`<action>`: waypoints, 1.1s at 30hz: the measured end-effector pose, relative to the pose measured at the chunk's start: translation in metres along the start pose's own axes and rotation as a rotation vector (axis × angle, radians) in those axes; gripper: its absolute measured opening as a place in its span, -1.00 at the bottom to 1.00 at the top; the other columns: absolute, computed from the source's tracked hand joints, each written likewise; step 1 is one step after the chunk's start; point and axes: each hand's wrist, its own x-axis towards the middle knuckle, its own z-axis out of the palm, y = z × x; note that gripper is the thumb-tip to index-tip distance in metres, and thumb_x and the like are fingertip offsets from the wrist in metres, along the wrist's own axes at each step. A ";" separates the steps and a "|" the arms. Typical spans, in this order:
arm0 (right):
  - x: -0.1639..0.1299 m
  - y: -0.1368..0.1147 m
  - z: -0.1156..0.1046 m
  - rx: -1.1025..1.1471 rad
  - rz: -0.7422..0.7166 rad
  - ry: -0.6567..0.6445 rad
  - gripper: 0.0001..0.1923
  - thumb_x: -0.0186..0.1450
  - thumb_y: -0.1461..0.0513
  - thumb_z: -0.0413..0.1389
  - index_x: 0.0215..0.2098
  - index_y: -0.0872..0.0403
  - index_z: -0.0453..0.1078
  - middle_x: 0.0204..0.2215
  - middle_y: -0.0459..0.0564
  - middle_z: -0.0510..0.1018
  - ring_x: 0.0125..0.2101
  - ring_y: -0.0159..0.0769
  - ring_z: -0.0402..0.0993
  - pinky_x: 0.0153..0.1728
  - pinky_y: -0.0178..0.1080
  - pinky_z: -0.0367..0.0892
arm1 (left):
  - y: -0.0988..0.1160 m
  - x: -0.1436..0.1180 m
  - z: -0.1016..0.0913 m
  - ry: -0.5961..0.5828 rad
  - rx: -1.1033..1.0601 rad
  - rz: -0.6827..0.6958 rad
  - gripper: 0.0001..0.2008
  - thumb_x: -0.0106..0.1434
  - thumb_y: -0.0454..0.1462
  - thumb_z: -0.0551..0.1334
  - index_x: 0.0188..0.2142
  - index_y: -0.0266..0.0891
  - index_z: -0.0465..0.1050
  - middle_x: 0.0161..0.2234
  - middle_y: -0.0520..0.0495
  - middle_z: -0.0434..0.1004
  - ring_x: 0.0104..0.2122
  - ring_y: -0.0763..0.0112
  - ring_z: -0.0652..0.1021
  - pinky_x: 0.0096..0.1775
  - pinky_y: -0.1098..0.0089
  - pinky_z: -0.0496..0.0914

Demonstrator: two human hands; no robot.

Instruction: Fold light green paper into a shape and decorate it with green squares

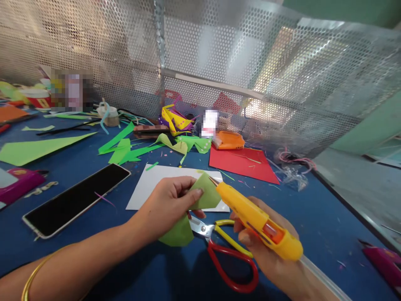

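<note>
Gluing green paper at a cluttered blue craft table

The left hand (pixel 167 205) is pinching a folded green paper (pixel 203 196) above the blue table (pixel 313 217); the right hand (pixel 269 246) is gripping a yellow glue gun (pixel 257 219), nozzle touching the paper, with perforated metal screens (pixel 219 50) standing behind.
</note>
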 end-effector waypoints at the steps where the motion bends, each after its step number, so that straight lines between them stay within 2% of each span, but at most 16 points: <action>1: 0.000 0.000 0.000 -0.028 0.006 -0.006 -0.64 0.29 -0.10 0.07 -0.34 0.02 0.34 -0.56 -0.15 0.42 -0.60 -0.37 0.35 -0.61 -0.30 0.26 | 0.000 0.000 0.000 -0.007 0.003 0.004 -0.75 0.19 -0.08 0.22 -0.39 -0.24 0.41 -0.49 0.05 0.52 -0.48 0.33 0.63 -0.50 0.50 0.33; 4: -0.001 -0.004 0.001 -0.083 0.032 -0.029 -0.61 0.30 -0.12 0.04 -0.37 0.02 0.31 -0.55 -0.16 0.39 -0.61 -0.39 0.31 -0.60 -0.29 0.24 | 0.000 0.000 0.001 -0.011 0.031 0.018 -0.75 0.21 -0.10 0.20 -0.42 -0.24 0.39 -0.49 0.05 0.52 -0.49 0.34 0.62 -0.51 0.50 0.33; 12: -0.001 -0.006 0.001 -0.122 0.047 -0.065 -0.63 0.31 -0.08 0.04 -0.40 0.03 0.28 -0.54 -0.15 0.40 -0.57 -0.38 0.36 -0.59 -0.29 0.22 | 0.000 -0.003 0.000 -0.001 0.057 0.038 -0.76 0.23 -0.10 0.20 -0.41 -0.23 0.40 -0.53 0.04 0.54 -0.51 0.39 0.60 -0.49 0.52 0.34; 22: -0.001 -0.004 0.003 -0.139 0.044 -0.056 -0.64 0.31 -0.07 0.06 -0.40 0.03 0.27 -0.54 -0.15 0.40 -0.58 -0.38 0.36 -0.61 -0.29 0.19 | -0.004 -0.001 0.001 0.007 0.056 0.059 -0.75 0.22 -0.08 0.21 -0.41 -0.22 0.42 -0.55 0.05 0.55 -0.54 0.40 0.58 -0.51 0.52 0.36; 33: 0.001 -0.008 0.003 -0.175 0.025 -0.038 -0.61 0.30 -0.09 0.06 -0.44 0.02 0.21 -0.60 -0.20 0.33 -0.65 -0.44 0.24 -0.64 -0.32 0.13 | 0.000 -0.002 0.002 0.008 0.073 0.040 -0.74 0.21 -0.08 0.20 -0.43 -0.23 0.39 -0.55 0.05 0.53 -0.53 0.40 0.58 -0.51 0.52 0.35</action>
